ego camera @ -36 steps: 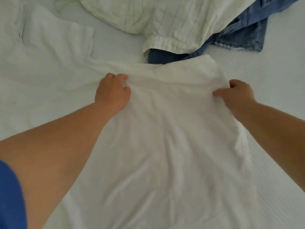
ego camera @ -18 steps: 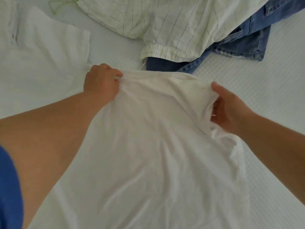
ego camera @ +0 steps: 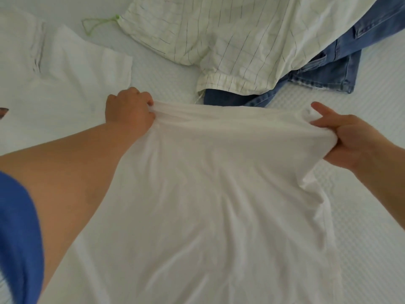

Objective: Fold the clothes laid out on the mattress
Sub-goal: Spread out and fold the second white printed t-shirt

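Observation:
A plain white garment [ego camera: 214, 194] fills the middle of the view, stretched from my body toward its far edge. My left hand [ego camera: 129, 111] is shut on the far left corner of that edge. My right hand [ego camera: 355, 139] grips the far right corner, with the cloth bunched between thumb and fingers. The edge between both hands is pulled taut and lifted off the white mattress [ego camera: 372, 205].
A white short-sleeved shirt [ego camera: 65, 77] lies flat at the left. A cream shirt with thin dark stripes [ego camera: 230, 40] lies at the back, over blue jeans [ego camera: 328, 71]. A green cord loop [ego camera: 96, 24] sits beside it. My blue sleeve [ego camera: 15, 238] shows at the lower left.
Both hands have lifted the garment's far edge off the mattress and pulled it taut. My right hand turned palm-up and moved outward to the right with the corner bunched in it.

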### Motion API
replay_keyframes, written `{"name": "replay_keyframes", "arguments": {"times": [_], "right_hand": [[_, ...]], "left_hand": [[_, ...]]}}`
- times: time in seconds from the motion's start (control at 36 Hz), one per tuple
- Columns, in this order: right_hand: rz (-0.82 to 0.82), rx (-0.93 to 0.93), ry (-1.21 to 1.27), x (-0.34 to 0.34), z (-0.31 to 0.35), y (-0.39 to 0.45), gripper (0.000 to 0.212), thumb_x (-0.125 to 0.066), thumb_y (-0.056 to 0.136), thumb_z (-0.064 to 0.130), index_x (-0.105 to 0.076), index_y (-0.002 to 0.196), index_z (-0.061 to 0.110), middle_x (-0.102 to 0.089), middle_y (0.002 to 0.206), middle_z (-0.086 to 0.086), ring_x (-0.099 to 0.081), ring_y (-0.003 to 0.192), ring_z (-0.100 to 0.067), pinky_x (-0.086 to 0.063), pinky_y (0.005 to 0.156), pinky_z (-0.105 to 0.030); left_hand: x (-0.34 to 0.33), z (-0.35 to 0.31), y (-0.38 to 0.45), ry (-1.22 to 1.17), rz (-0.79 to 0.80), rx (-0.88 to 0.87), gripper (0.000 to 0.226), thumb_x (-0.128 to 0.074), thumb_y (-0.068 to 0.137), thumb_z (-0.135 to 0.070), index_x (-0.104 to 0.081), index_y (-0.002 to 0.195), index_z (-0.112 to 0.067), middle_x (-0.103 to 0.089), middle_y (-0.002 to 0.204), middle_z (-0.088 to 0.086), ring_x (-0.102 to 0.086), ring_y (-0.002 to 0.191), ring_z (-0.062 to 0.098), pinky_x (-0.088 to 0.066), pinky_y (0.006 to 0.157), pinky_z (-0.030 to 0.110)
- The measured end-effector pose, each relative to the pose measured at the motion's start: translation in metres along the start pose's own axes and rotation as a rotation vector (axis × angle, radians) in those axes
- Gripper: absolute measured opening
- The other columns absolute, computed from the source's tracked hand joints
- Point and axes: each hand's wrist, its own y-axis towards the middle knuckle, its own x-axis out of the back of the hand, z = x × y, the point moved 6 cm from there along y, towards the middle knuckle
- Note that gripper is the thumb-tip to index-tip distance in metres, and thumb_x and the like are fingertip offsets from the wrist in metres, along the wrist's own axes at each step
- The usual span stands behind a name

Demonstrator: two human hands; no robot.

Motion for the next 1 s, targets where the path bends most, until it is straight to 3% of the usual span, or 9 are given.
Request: {"name": "replay_keyframes", "arguments": {"times": [0.17, 0.25, 0.39, 0.44, 0.61, 0.78, 0.86, 0.92, 1.0], "right_hand": [[0.118, -0.104, -0.212, 0.001, 0.004, -0.012, 0.047, -0.054, 0.068, 0.001, -0.071, 0.101, 0.03, -0.066, 0.111, -0.007, -0.069, 0.074, -0.021, -0.054, 0.053, -0.025], [0.149, -0.13, -0.308, 0.001, 0.006, -0.016, 0.046, -0.058, 0.063, 0.005, -0.074, 0.098, 0.029, -0.071, 0.103, -0.006, -0.069, 0.071, -0.02, -0.056, 0.054, -0.027], [0.071, -0.01, -0.294, -0.001, 0.022, -0.008, 0.036, -0.056, 0.066, 0.005, -0.071, 0.094, 0.022, -0.071, 0.093, -0.003, -0.069, 0.068, -0.019, -0.055, 0.053, -0.028], [0.009, 0.073, -0.203, 0.001, 0.031, -0.002, 0.024, -0.056, 0.077, 0.008, -0.068, 0.094, 0.02, -0.067, 0.097, -0.002, -0.067, 0.08, -0.019, -0.055, 0.061, -0.028], [-0.257, 0.225, -0.23, 0.012, 0.058, 0.008, 0.031, -0.061, 0.082, 0.0, -0.065, 0.11, 0.013, -0.062, 0.112, -0.003, -0.059, 0.101, -0.017, -0.052, 0.071, -0.024], [-0.447, 0.423, -0.6, 0.003, 0.093, 0.002, 0.032, -0.072, 0.078, 0.012, -0.067, 0.103, 0.032, -0.06, 0.098, 0.006, -0.058, 0.086, -0.016, -0.048, 0.075, -0.021], [-0.475, 0.493, -0.683, -0.008, 0.097, 0.008, 0.039, -0.071, 0.08, 0.015, -0.065, 0.114, 0.032, -0.058, 0.102, 0.005, -0.053, 0.075, -0.009, -0.044, 0.067, -0.016], [-0.48, 0.515, -0.782, -0.016, 0.095, 0.015, 0.038, -0.07, 0.081, 0.018, -0.063, 0.117, 0.031, -0.057, 0.103, 0.005, -0.054, 0.077, -0.011, -0.045, 0.067, -0.018], [-0.547, 0.552, -0.868, -0.02, 0.092, 0.025, 0.036, -0.069, 0.083, 0.026, -0.062, 0.118, 0.027, -0.058, 0.104, 0.004, -0.056, 0.084, -0.016, -0.047, 0.072, -0.024]], "left_hand": [[0.007, 0.017, 0.0, 0.188, -0.056, -0.047, 0.02, -0.052, 0.09, -0.021, -0.064, 0.101, -0.011, -0.06, 0.095, 0.014, -0.052, 0.094, 0.034, -0.033, 0.08, 0.041], [0.008, 0.027, 0.001, 0.159, -0.024, -0.027, 0.024, -0.052, 0.087, -0.013, -0.058, 0.111, -0.012, -0.061, 0.099, 0.014, -0.053, 0.096, 0.034, -0.033, 0.081, 0.041], [0.006, 0.038, 0.002, 0.251, 0.057, -0.035, 0.026, -0.047, 0.093, -0.029, -0.065, 0.109, -0.022, -0.062, 0.105, 0.01, -0.051, 0.101, 0.032, -0.033, 0.084, 0.037], [0.009, 0.04, 0.001, 0.229, 0.027, -0.037, 0.028, -0.046, 0.094, -0.035, -0.067, 0.109, -0.023, -0.064, 0.105, 0.011, -0.051, 0.1, 0.033, -0.032, 0.084, 0.037], [0.033, 0.056, 0.005, -0.288, 0.032, 0.119, 0.022, -0.065, 0.084, -0.036, -0.073, 0.098, -0.021, -0.067, 0.1, 0.008, -0.058, 0.093, 0.031, -0.042, 0.077, 0.035], [0.044, 0.072, 0.014, -0.639, 0.152, 0.295, 0.017, -0.08, 0.07, -0.023, -0.064, 0.074, -0.018, -0.063, 0.069, 0.0, -0.056, 0.041, -0.002, -0.042, 0.044, 0.017], [0.05, 0.074, 0.014, -0.57, 0.065, 0.313, 0.016, -0.076, 0.073, -0.025, -0.061, 0.073, -0.018, -0.065, 0.072, 0.002, -0.063, 0.062, 0.01, -0.045, 0.056, 0.019], [0.052, 0.073, 0.013, -0.481, -0.017, 0.322, 0.013, -0.071, 0.077, -0.027, -0.062, 0.079, -0.018, -0.068, 0.088, 0.008, -0.062, 0.085, 0.027, -0.044, 0.072, 0.03], [0.046, 0.072, 0.009, -0.396, -0.081, 0.363, 0.014, -0.066, 0.082, -0.025, -0.064, 0.09, -0.014, -0.065, 0.102, 0.014, -0.058, 0.098, 0.035, -0.04, 0.076, 0.035]]}}
